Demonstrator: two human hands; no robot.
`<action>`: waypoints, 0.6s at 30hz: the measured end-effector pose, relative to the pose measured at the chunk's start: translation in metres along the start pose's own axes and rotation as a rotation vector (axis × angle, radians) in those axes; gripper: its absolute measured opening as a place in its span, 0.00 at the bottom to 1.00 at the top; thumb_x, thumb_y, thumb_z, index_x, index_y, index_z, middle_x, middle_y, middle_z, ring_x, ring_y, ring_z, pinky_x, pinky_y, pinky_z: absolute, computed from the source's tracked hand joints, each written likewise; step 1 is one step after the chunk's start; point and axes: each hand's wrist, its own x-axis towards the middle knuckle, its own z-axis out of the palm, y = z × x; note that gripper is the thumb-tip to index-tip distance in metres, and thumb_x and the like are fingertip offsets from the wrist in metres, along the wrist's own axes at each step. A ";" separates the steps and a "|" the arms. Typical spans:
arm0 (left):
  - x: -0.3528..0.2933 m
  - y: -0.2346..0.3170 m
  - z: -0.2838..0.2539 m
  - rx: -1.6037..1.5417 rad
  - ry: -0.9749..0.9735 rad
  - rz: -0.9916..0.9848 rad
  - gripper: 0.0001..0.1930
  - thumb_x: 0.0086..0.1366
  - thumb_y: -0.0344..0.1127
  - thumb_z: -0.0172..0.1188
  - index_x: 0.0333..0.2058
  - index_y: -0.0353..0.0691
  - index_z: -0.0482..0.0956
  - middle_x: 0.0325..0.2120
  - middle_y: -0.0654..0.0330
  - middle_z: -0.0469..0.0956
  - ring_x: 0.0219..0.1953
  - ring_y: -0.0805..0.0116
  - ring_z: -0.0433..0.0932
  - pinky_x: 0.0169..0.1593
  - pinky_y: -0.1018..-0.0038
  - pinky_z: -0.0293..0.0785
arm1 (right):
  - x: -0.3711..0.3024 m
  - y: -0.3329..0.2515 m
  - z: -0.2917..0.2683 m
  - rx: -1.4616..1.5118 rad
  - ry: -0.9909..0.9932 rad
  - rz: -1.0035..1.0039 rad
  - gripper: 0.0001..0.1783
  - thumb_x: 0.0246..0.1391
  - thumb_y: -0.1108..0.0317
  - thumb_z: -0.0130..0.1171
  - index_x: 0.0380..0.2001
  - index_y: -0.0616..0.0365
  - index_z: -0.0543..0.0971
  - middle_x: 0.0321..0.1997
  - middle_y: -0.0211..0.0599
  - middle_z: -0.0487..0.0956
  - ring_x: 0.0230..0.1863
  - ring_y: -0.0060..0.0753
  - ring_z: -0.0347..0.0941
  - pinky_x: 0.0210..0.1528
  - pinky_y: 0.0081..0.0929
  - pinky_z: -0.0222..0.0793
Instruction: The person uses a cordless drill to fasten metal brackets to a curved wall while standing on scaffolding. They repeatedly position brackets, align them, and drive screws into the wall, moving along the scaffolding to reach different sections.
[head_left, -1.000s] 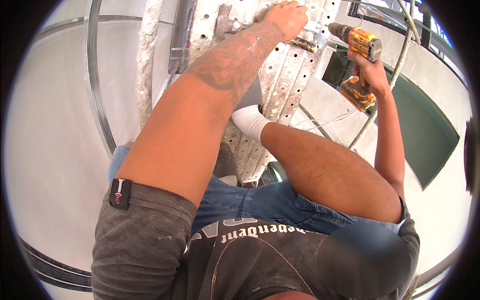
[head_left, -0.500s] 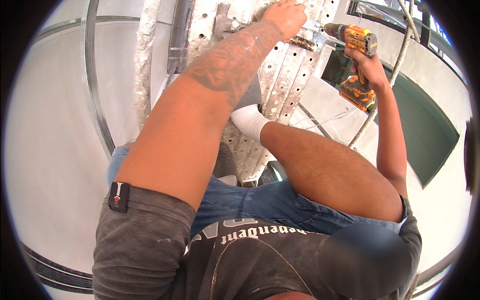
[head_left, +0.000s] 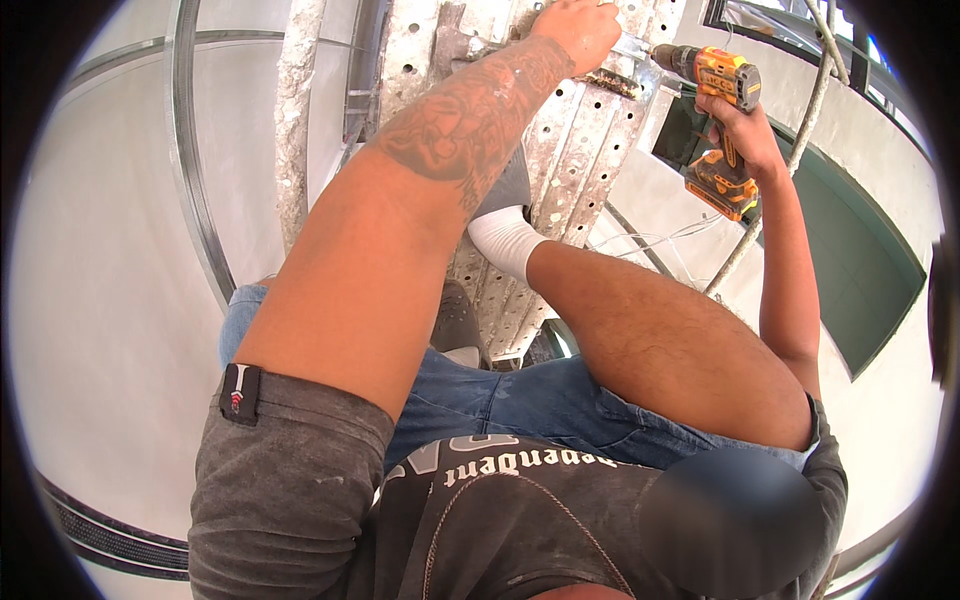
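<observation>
A pale wall [head_left: 100, 270] stands at nine o'clock, with a grey metal channel [head_left: 183, 130] running up it at ten, and near half past ten I see a rough pole [head_left: 293, 130] crusted with whitish splashes. Just past twelve, above the middle, a white sock [head_left: 507, 240] shows on the seated person's leg, over a perforated metal plank [head_left: 575, 150] spattered with pale paint or plaster. Between twelve and one the left hand [head_left: 578, 38] is over that plank, its fingers curled; I cannot tell whether they are closed on anything. Just to its three o'clock side lies a light, shiny strip [head_left: 632, 47]. The yellow-and-black cordless drill [head_left: 725, 75] is at half past one, its nose pointing toward nine and close to the strip; whether the two touch, I can't make out. The right hand [head_left: 745, 135], at two, is wrapped firmly round the drill's handle. A green panel [head_left: 850, 260] fills three o'clock.
</observation>
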 end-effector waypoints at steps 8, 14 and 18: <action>0.002 -0.003 0.004 -0.002 0.002 0.003 0.09 0.62 0.30 0.56 0.37 0.39 0.85 0.45 0.56 0.81 0.55 0.57 0.77 0.58 0.61 0.76 | 0.000 -0.003 0.002 -0.033 0.007 0.002 0.24 0.56 0.54 0.67 0.49 0.60 0.82 0.40 0.33 0.82 0.26 0.22 0.69 0.31 0.25 0.70; 0.002 -0.004 0.008 -0.011 0.040 0.023 0.09 0.62 0.30 0.56 0.36 0.39 0.85 0.45 0.56 0.81 0.55 0.57 0.77 0.58 0.61 0.76 | 0.002 -0.002 0.003 -0.020 0.010 -0.014 0.22 0.56 0.55 0.67 0.48 0.59 0.82 0.38 0.32 0.81 0.25 0.22 0.69 0.30 0.25 0.69; 0.001 -0.002 0.001 -0.038 0.014 0.009 0.09 0.62 0.29 0.56 0.36 0.39 0.85 0.45 0.56 0.81 0.55 0.57 0.78 0.58 0.61 0.76 | 0.006 0.000 0.002 -0.097 0.025 -0.033 0.22 0.56 0.56 0.67 0.48 0.60 0.82 0.37 0.31 0.80 0.25 0.22 0.69 0.30 0.25 0.68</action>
